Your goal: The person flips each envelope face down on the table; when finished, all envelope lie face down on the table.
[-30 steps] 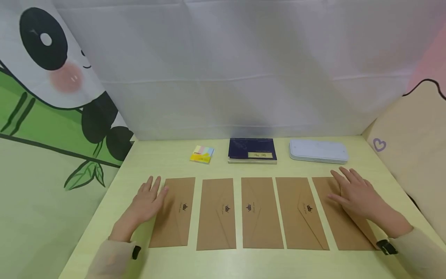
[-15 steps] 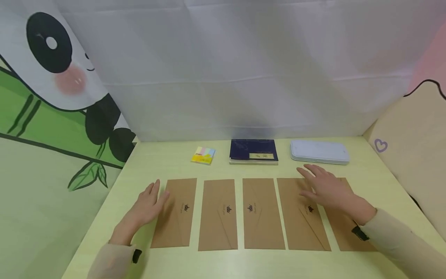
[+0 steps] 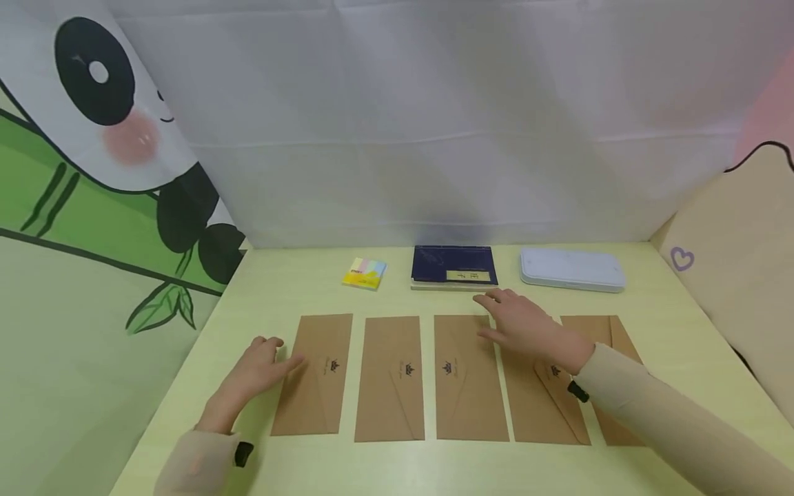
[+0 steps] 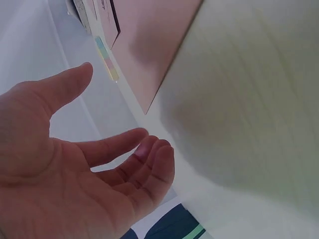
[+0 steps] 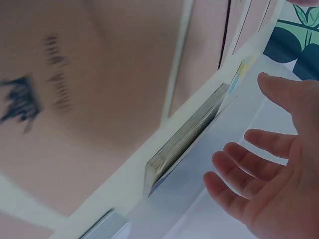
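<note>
Several brown paper envelopes lie flat in a row across the table, each with its long side running front to back. My left hand [image 3: 257,372] is by the left edge of the leftmost envelope [image 3: 310,406]; its thumb points over that edge and the fingers bend loosely, holding nothing. My right hand [image 3: 527,327] hovers over the middle envelope [image 3: 468,406] and its right neighbour [image 3: 546,417], fingers relaxed and apart, with nothing in them. A small black crown print [image 5: 20,102] shows in the right wrist view. My right forearm partly covers the rightmost envelope [image 3: 620,337].
Along the back of the table stand a pack of pastel sticky notes [image 3: 364,274], a dark blue book [image 3: 453,264] and a pale blue flat case [image 3: 572,269]. A white cloth wall [image 3: 403,172] rises behind, with printed panels at both sides.
My right hand has moved left from over the rightmost envelope to the middle one. The left hand's fingers have bent a little more beside the leftmost envelope. The envelopes lie as before.
</note>
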Demonstrator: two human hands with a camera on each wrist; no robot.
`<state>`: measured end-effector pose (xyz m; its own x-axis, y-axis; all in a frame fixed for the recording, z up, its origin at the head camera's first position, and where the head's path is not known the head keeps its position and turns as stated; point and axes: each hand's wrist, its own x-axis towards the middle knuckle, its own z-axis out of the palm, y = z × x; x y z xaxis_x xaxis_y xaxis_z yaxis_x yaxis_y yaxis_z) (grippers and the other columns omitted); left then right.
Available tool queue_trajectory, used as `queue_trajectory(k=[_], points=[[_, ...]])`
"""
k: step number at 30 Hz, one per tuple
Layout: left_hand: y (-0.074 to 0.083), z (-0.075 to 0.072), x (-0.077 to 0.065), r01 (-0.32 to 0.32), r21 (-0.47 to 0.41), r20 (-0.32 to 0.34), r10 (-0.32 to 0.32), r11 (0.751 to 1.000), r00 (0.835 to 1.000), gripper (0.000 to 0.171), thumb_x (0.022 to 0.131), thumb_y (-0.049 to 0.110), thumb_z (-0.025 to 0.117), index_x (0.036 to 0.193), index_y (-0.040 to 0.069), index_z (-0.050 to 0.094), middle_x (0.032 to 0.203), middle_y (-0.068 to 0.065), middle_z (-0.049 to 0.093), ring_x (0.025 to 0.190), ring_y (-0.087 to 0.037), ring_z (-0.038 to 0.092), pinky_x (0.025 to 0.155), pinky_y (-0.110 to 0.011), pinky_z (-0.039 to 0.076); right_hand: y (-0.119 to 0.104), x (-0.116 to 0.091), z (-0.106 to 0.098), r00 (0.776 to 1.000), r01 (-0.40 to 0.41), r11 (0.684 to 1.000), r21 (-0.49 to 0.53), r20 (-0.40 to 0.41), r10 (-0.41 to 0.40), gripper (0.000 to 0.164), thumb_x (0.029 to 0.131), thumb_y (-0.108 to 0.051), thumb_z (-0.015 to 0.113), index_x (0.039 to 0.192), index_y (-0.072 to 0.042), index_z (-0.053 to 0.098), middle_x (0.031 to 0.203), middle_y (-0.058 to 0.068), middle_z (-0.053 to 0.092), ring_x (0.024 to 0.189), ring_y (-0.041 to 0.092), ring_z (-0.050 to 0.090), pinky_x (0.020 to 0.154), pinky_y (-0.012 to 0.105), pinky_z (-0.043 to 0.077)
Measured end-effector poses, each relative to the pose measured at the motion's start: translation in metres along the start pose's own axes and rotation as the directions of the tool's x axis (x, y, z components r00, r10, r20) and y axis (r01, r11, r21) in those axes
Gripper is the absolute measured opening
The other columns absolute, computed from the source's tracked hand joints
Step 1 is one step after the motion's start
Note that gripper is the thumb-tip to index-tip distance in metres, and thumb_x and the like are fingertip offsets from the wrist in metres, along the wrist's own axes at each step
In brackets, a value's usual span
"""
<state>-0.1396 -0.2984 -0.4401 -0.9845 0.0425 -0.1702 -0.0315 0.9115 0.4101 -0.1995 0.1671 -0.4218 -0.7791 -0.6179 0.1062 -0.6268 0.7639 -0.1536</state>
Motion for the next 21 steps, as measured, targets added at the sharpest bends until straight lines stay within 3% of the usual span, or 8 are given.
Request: queue_trajectory(k=[8,15,21], points=[[-0.001,0.001,0.001,0.098,-0.052,0.040,-0.096,0.994,0.995,0.069,0.085,0.041,0.069,0.112,-0.018,0.048,0.094,-0.023,0.057,0.082,-0.032,0.054,0.069,-0.044,0.048,-0.032,0.035,0.013,0.994,0.027,0.998,0.053,0.103,-0.033,0.062,0.089,-0.034,0.068,0.137,-0.001,0.047,0.117,0.016,0.055,0.102,0.027,0.055,0.082,0.040,0.047],[0.000,0.001,0.002,0.133,-0.063,0.060,-0.129,0.989,0.990,0.064,0.083,0.041,0.072,0.106,-0.015,0.051,0.093,-0.022,0.058,0.079,-0.030,0.053,0.066,-0.042,0.048,-0.069,0.056,0.024,0.985,0.059,0.996,0.069,0.160,-0.069,0.058,0.090,-0.038,0.066,0.134,-0.004,0.051,0.113,0.010,0.055,0.098,0.022,0.053,0.080,0.036,0.047],[0.001,0.002,0.000,0.153,-0.069,0.060,-0.149,0.986,0.987,0.056,0.082,0.037,0.073,0.102,-0.012,0.053,0.092,-0.019,0.057,0.079,-0.029,0.053,0.067,-0.042,0.047,-0.092,0.067,0.039,0.975,0.150,0.989,-0.002,0.163,-0.148,0.043,0.092,-0.044,0.061,0.118,-0.010,0.056,0.100,0.002,0.052,0.088,0.018,0.050,0.078,0.032,0.046]])
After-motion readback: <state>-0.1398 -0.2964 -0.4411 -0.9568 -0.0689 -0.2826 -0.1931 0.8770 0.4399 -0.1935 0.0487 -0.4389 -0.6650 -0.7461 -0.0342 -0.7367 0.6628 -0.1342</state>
